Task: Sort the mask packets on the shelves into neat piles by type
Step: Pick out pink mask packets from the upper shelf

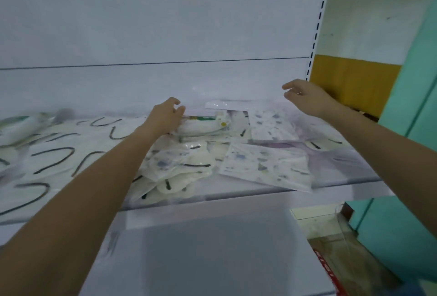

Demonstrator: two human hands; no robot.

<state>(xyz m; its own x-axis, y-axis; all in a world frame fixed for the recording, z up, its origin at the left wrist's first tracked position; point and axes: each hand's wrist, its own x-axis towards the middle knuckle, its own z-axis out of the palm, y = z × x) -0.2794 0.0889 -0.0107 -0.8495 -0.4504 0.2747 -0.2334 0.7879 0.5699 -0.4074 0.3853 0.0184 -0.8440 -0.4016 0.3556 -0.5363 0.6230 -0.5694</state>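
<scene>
Clear mask packets lie scattered on a white shelf. White masks with black ear loops cover the left part. Packets of patterned blue-speckled masks lie to the right, one overhanging the front edge. My left hand rests on a packet with a green label at the back of the heap, fingers curled on its edge. My right hand hovers above the back right of the shelf, fingers spread, holding nothing. The picture is blurred.
The shelf's white back panel rises behind, with a slotted upright at the right. A lower white shelf juts out below. Beyond the unit are a yellow-and-white wall, a teal panel and floor clutter.
</scene>
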